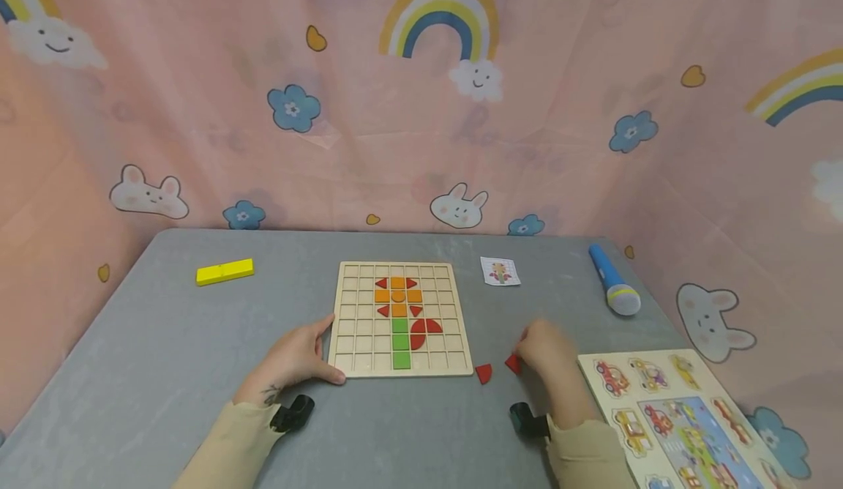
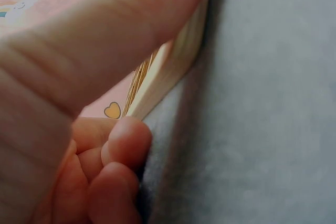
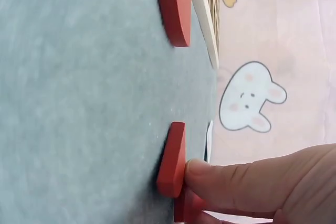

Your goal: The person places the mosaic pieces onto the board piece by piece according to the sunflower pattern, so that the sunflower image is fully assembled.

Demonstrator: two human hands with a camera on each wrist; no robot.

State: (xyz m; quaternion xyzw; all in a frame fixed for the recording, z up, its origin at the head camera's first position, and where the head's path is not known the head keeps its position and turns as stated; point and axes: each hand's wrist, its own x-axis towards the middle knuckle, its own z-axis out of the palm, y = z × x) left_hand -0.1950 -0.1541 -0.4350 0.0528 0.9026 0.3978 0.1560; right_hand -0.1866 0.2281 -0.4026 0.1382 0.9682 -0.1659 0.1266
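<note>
A wooden grid board (image 1: 356, 350) lies mid-table, with orange, red and green pieces forming a flower-like pattern in its cells. My left hand (image 1: 294, 357) holds its near left corner, thumb at the front edge and index finger along the left side. In the left wrist view, the thumb (image 2: 115, 30) covers part of the board's edge (image 2: 163, 72). To the right of the board, my right hand (image 1: 545, 346) pinches a red piece (image 1: 512, 364) close to the tabletop. Another red quarter-round piece (image 1: 484, 373) lies by the board's near right corner. Red also shows under the right fingertips (image 3: 197, 169), partly hidden.
A small printed pattern card (image 1: 500, 271) lies right of the board, and a blue toy microphone (image 1: 614, 280) sits farther right. A wooden picture puzzle (image 1: 626, 386) occupies the near right. At the back left is a yellow bar (image 1: 225, 271). A patterned curtain (image 1: 369, 145) hangs behind the table.
</note>
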